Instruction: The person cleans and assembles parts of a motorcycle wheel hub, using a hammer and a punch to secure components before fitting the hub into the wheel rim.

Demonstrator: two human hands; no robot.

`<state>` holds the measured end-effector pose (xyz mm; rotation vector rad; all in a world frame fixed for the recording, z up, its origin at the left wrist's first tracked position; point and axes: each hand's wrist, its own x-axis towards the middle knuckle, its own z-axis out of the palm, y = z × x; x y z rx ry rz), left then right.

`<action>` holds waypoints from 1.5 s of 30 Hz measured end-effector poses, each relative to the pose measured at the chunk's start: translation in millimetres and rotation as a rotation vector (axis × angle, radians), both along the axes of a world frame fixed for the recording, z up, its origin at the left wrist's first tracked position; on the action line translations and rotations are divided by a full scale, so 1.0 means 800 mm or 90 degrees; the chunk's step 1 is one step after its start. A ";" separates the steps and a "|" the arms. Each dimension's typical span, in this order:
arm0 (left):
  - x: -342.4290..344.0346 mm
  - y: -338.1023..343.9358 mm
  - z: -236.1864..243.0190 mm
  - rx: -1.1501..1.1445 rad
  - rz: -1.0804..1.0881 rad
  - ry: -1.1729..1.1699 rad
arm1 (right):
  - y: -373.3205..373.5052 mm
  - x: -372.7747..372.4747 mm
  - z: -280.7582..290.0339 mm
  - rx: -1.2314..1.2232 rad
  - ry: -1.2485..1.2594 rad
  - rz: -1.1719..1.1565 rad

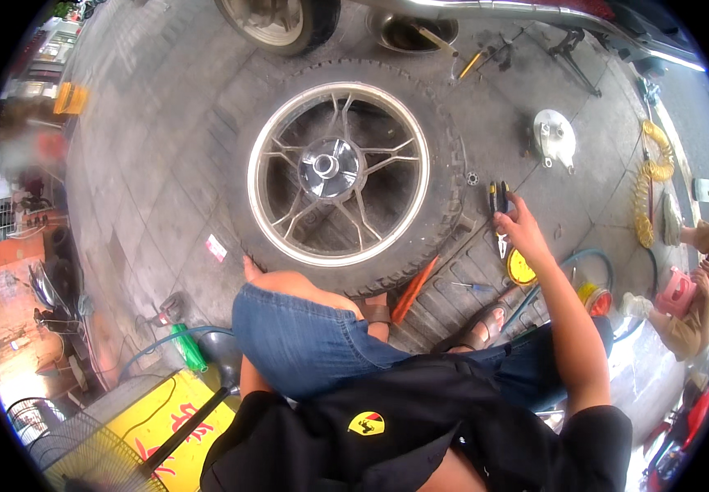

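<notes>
A spoked motorcycle wheel (256,184) with a black knobbly tyre (445,164) lies flat on the paving in front of me. My right hand (517,220), to the right of the tyre, is closed on pliers (502,197) with black and yellow handles; the jaws point back toward me. Only a few fingers of my left hand (251,267) show, at the tyre's near left edge; my bent knee hides the rest. A small ring-shaped part (472,178) lies between tyre and pliers. Near my right hand are a round yellow object (522,267) and a screwdriver (473,287).
An orange-red bar (414,291) lies by my sandalled foot. Farther right are a round metal plate (555,139) and a yellow coiled hose (643,209). Another wheel (318,29) and a metal bowl (379,34) stand beyond. Another person's hand (704,283) is by a pink object.
</notes>
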<state>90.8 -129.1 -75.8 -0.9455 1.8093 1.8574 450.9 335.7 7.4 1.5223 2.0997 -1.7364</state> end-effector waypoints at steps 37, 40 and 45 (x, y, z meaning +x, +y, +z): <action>-0.027 0.207 0.102 -0.523 -0.886 0.764 | 0.019 0.048 -0.056 0.228 -0.110 0.159; -0.034 0.108 0.061 -0.630 -0.617 0.556 | 0.019 0.034 -0.057 0.213 -0.140 0.171; -0.006 -0.094 -0.032 -0.339 -0.233 0.074 | -0.025 -0.040 -0.121 0.326 -0.032 0.055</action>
